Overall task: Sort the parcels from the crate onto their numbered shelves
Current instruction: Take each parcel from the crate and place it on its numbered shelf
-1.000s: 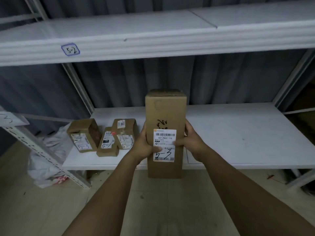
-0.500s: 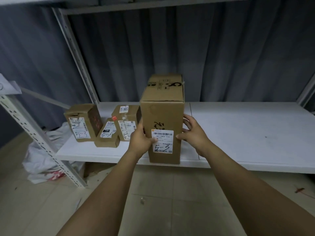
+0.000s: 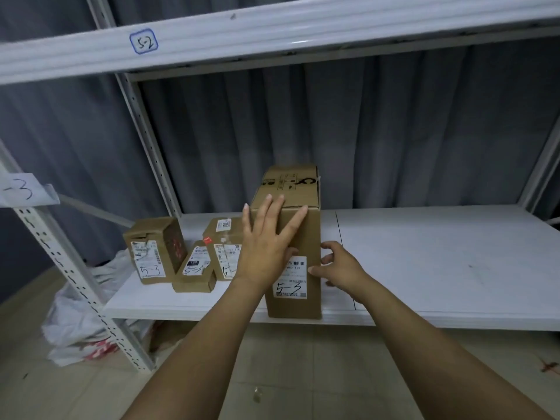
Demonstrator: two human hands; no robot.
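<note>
Three small parcels (image 3: 153, 250) sit at the left of the lower shelf (image 3: 439, 268). Our left hand (image 3: 266, 241) lies flat, fingers straight, on the front of the tall parcel (image 3: 306, 234) marked 5-3, upright at the shelf's front edge. Our right hand (image 3: 342, 268) curls loosely at its right edge; we cannot tell whether it grips.

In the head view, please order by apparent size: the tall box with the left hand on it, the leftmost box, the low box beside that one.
1. tall box, clearly the largest, even allowing that it stands slightly nearer the camera.
2. leftmost box.
3. low box, the smallest.
</note>
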